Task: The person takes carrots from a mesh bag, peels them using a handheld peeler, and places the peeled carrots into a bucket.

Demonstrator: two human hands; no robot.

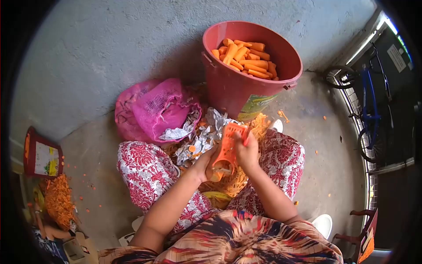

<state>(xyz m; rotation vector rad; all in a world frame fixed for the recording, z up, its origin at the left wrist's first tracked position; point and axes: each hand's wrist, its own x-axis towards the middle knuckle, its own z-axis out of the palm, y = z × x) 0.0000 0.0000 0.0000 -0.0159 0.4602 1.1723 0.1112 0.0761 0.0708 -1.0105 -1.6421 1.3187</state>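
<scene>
1. Two bare hands, raised between bent legs in patterned trousers.
2. One orange slotted grater, tilted, upper end farther out. Location: between the two hands, over a heap of orange strips.
3. Right hand: grip closed on the right side of the grater, thumb lying across the face.
4. Left hand: against the lower left edge of the grater, fingers mostly hidden. Width and contents of the grip: cannot tell.
5. One orange piece, probably carrot, just below the lower end of the grater, beside the left palm.
6. Handling, by judgement: keep the grater firm in the right grip, thumb clear of the slots. Keep left fingertips back from any cutting edge. Prefer light, even pressure, with extra care around small pieces. Stay above the strips, for less scatter on the floor.
7. One large red bucket, beyond the hands; many carrots inside, seemingly peeled.
8. One pink mesh sack, left of the large red bucket; crumpled foil near both.
9. One small red bucket, far left; one blue bicycle, far right.
</scene>
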